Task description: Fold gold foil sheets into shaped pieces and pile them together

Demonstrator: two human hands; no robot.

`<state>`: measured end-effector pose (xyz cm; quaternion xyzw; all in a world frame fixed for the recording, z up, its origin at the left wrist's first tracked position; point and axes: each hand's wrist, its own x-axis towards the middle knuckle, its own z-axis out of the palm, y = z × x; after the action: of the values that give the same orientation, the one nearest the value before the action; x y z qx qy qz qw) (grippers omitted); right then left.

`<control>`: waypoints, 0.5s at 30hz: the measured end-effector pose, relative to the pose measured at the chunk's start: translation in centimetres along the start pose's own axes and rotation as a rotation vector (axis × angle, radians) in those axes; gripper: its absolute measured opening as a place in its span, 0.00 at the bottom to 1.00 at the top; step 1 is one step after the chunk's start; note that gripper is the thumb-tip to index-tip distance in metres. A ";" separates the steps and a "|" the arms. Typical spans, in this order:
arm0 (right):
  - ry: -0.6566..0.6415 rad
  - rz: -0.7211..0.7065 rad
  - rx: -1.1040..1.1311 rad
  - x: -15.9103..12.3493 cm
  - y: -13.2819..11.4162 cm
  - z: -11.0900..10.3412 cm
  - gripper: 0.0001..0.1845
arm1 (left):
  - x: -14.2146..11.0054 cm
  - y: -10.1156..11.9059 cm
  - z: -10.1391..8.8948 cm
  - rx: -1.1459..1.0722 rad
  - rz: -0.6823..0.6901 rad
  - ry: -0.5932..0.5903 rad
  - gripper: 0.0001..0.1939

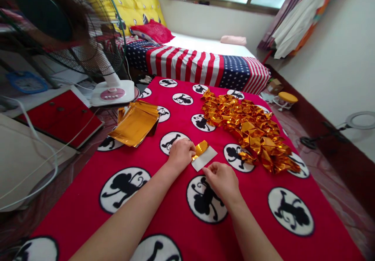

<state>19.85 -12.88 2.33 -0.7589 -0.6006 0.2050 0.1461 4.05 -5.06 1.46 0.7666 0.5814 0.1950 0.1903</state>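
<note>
With left hand (182, 151), pinching left edge of small rectangular gold-and-grey foil paper (204, 158) on red monkey-print cloth (181, 116). With right hand (221, 179), curled at near corner; can't tell if clamped. Further left, see flat stack of gold foil sheets (136, 122); right, heap of folded gold foil pieces (249, 128). Could tear or crease crooked if pulled unevenly; could scatter if caught by draught from white-based fan (104, 63).

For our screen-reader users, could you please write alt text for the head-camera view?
A person's left hand and right hand work at a gold-and-white sheet on a red patterned cloth. A stack of flat gold sheets lies left, a pile of folded gold pieces right, with a fan farther left.
</note>
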 end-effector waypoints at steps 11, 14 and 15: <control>0.071 -0.498 0.188 2.7 -1.0 2.3 0.07 | -0.1 -0.8 -0.1 -0.116 -0.064 0.025 0.02; 0.076 -0.495 0.217 2.8 -0.6 2.8 0.07 | 0.5 -0.8 -0.5 -0.078 -0.090 -0.024 0.03; 0.077 -0.498 0.217 2.7 -0.6 2.8 0.08 | 0.6 -0.7 -0.7 -0.054 -0.113 -0.037 0.03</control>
<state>18.51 -10.14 -0.25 -0.5750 -0.7373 0.1967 0.2951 3.26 -4.21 1.68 0.7308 0.6146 0.1853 0.2322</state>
